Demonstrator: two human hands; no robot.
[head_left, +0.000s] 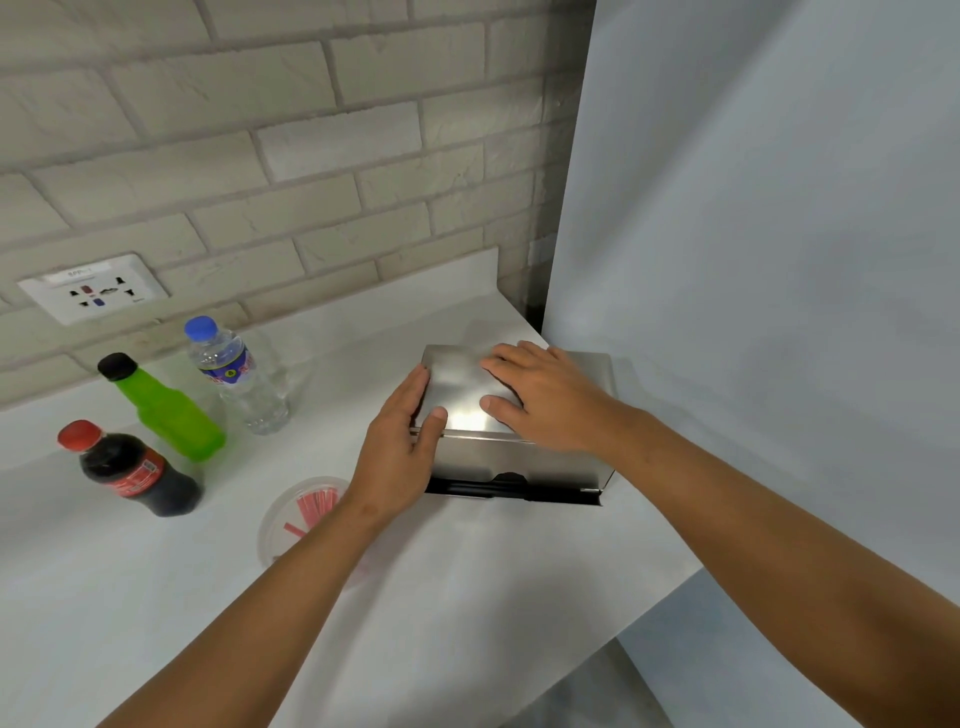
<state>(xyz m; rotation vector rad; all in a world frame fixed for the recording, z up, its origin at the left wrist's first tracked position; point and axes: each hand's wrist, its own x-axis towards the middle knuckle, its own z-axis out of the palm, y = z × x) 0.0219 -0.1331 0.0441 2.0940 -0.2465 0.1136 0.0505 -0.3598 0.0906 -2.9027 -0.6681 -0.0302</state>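
Observation:
A stainless-steel box (462, 384) with a dark slot along its lower front stands on the white counter (467, 571), near the right end. My left hand (400, 441) holds its left front corner, thumb on the lid and fingers down the left side. My right hand (545, 397) lies flat on the lid with its fingers spread and straight.
To the left stand a water bottle (234, 376), a green bottle (166, 410) and a cola bottle (132, 470). A clear round tub with red sticks (306, 512) sits under my left forearm. A wall socket (93, 291) is on the brick wall; a white panel (753, 260) rises at the right.

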